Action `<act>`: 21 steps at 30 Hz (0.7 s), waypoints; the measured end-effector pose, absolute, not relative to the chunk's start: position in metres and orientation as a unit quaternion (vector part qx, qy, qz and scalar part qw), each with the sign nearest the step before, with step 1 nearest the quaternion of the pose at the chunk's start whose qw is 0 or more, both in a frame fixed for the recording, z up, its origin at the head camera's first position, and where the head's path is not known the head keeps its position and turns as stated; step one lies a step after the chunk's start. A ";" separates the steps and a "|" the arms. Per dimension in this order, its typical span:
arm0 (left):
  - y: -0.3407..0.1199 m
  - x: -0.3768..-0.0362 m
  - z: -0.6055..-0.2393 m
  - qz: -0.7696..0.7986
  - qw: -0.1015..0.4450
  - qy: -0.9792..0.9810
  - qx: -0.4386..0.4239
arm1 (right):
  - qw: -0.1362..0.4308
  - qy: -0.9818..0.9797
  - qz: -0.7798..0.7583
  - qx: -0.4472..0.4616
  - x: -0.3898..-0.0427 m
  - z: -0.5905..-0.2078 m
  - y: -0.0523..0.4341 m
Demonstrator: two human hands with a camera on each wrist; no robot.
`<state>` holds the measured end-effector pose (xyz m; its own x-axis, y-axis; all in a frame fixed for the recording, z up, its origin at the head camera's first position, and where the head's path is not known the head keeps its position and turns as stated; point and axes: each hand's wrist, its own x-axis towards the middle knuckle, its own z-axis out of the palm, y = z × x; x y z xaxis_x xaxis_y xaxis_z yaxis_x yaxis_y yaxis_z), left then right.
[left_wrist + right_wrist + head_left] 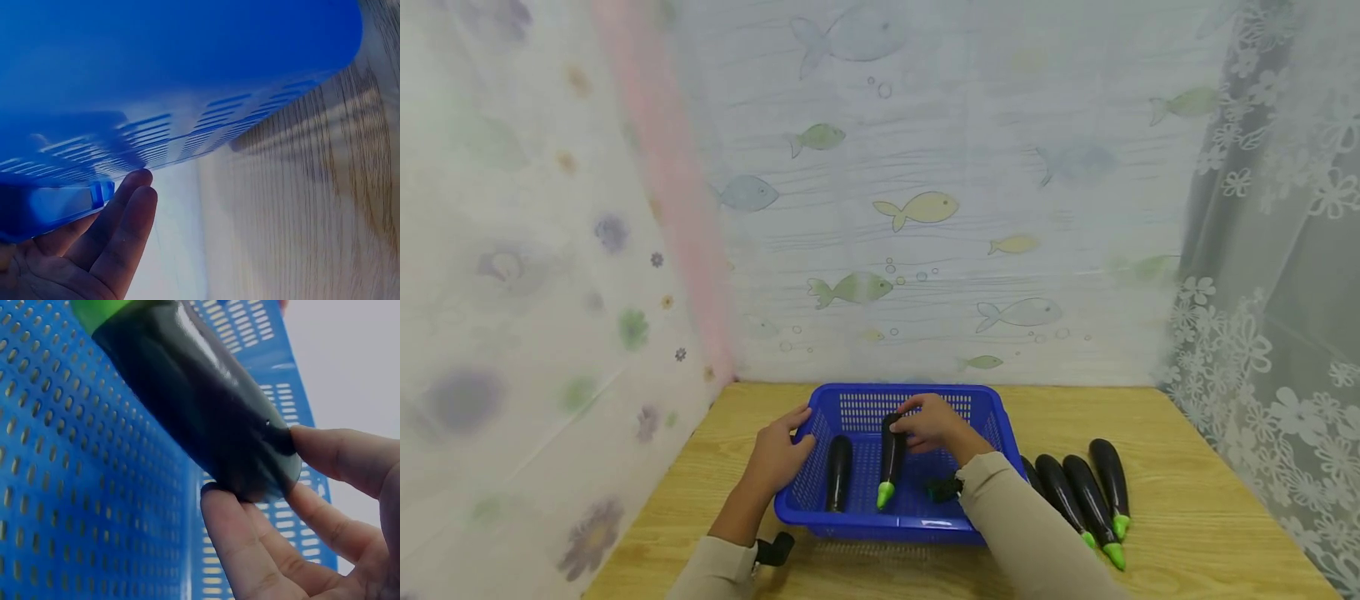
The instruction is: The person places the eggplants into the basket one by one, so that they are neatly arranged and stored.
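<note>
A blue plastic basket [917, 522] with slotted walls stands on the table. My right hand [927, 423] pinches a dark, glossy eggplant [892, 454] by its rounded end, inside the basket; its green stem end points toward me. The right wrist view shows thumb and fingertips around that end of the eggplant [194, 394]. To its left another eggplant [838, 473] lies in the basket, its near end hidden by the front wall. At the basket's left rim is my left hand [777, 454], holding the edge; its fingers [134, 219] lie along the outside of the wall.
Right of the basket several eggplants [1086, 496] lie side by side on the wooden table [1195, 500], partly behind my right sleeve. A fish-printed curtain [940, 250] hangs behind the table, with a flowered sheet [550, 333] at the left and a lacy one at the right.
</note>
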<state>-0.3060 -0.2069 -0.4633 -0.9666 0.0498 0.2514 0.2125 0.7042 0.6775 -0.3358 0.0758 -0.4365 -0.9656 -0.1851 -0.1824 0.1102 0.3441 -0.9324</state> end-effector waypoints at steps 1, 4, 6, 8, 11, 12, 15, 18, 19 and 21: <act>-0.207 -0.306 -0.463 -0.378 0.108 -0.917 -0.072 | 0.131 0.810 -0.571 -0.024 -0.336 -0.437 0.074; -0.206 -0.305 -0.462 -0.373 0.109 -0.918 -0.074 | 0.136 0.808 -0.573 -0.025 -0.336 -0.441 0.068; -0.205 -0.305 -0.461 -0.372 0.108 -0.919 -0.076 | 0.140 0.804 -0.578 -0.029 -0.337 -0.444 0.064; -0.205 -0.304 -0.460 -0.370 0.108 -0.919 -0.077 | 0.144 0.801 -0.581 -0.029 -0.337 -0.446 0.060; -0.204 -0.304 -0.458 -0.371 0.106 -0.919 -0.078 | 0.150 0.798 -0.583 -0.028 -0.338 -0.449 0.055; -0.204 -0.304 -0.458 -0.373 0.104 -0.919 -0.076 | 0.151 0.798 -0.582 -0.026 -0.337 -0.450 0.054; -0.204 -0.303 -0.458 -0.374 0.097 -0.919 -0.075 | 0.158 0.798 -0.581 -0.026 -0.335 -0.449 0.050; -0.205 -0.304 -0.459 -0.371 0.093 -0.921 -0.076 | 0.162 0.804 -0.571 -0.024 -0.334 -0.448 0.048; -0.205 -0.304 -0.459 -0.368 0.093 -0.922 -0.075 | 0.163 0.807 -0.567 -0.022 -0.334 -0.448 0.047; -0.205 -0.304 -0.459 -0.369 0.096 -0.921 -0.075 | 0.163 0.813 -0.559 -0.016 -0.335 -0.448 0.045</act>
